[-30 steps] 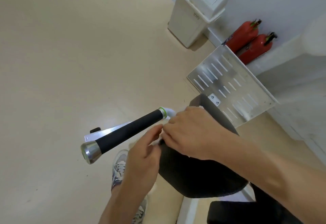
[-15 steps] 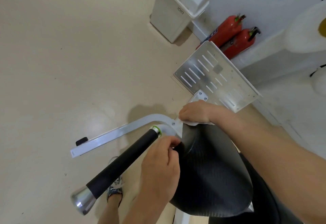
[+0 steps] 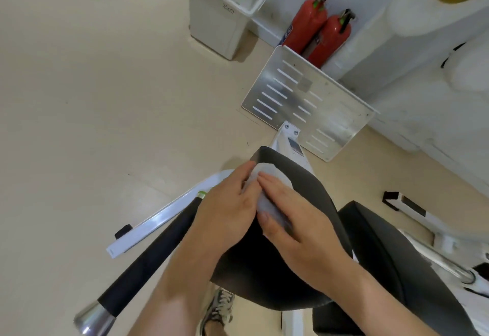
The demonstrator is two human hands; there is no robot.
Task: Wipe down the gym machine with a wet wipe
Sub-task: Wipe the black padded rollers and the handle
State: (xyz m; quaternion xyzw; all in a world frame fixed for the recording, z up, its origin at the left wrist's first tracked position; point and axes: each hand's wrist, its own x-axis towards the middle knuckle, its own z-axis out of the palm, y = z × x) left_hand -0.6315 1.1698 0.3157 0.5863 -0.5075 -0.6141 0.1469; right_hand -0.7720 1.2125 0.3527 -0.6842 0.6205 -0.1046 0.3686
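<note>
A: How is the wet wipe [image 3: 267, 181] looking?
B: Pale and crumpled, lying on the black pad [image 3: 315, 193]; the right hand [image 3: 296, 224] is pressing it, fingers released. The left hand [image 3: 227, 211] is touching its nine o'clock edge, grasp untellable
A: The room?
B: A bin [image 3: 222, 18] and red extinguishers [image 3: 317, 34] are standing at twelve o'clock on the beige floor [image 3: 105, 97]

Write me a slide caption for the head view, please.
Left hand and right hand press a pale grey wet wipe onto the black padded seat.

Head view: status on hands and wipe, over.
Right hand flat, pressing wet wipe onto black pad. Left hand at wipe's left edge, grip unclear. Handle left of pad, clear of wipe.
</note>
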